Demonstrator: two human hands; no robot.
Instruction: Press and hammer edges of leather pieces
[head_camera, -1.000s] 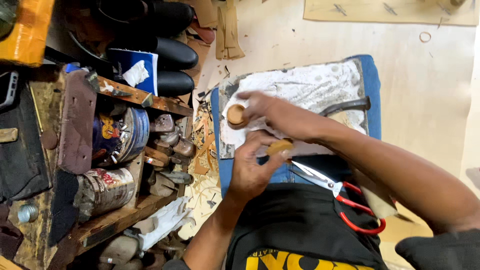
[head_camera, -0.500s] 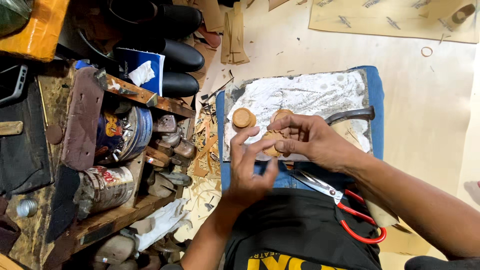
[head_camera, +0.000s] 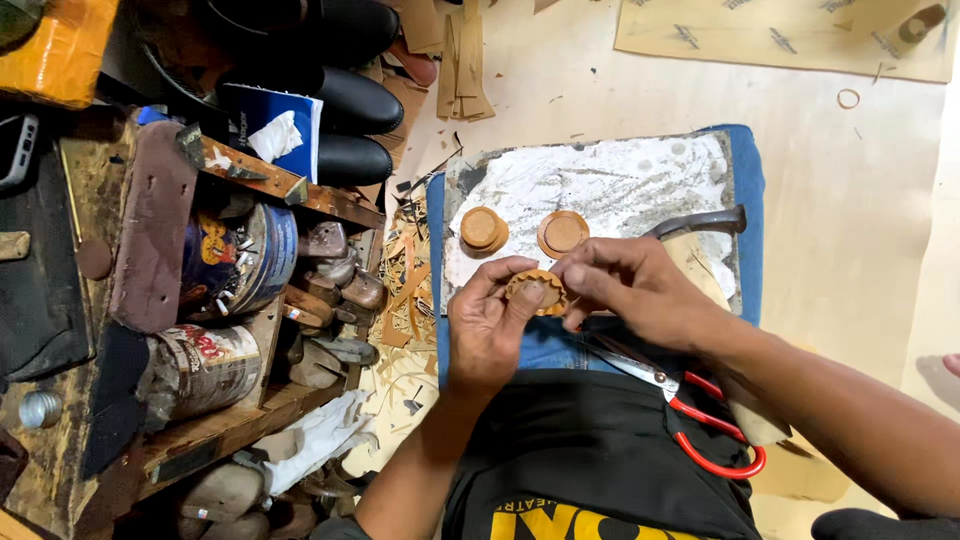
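Disc (head_camera: 536, 292): sitting at frame centre, over the lap, at 6 o'clock from the slab (head_camera: 600, 190).
Left hand (head_camera: 488, 325): pinching the disc's edge, thumb pressing its face.
Right hand (head_camera: 630, 290): gripping the opposite rim.
Handling: seeming light, thin, bendable leather; best held by the rim.
Nearby: two discs (head_camera: 484, 229) lying at 12 o'clock; scissors (head_camera: 700, 420) at 4.

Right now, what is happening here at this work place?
A person sits with a white-topped work board on the lap and holds a small round tan leather piece with a notched edge between both hands: left hand, right hand. Two similar round leather discs lie on the board. Red-handled scissors rest on the lap, and a dark-handled tool lies at the board's edge.
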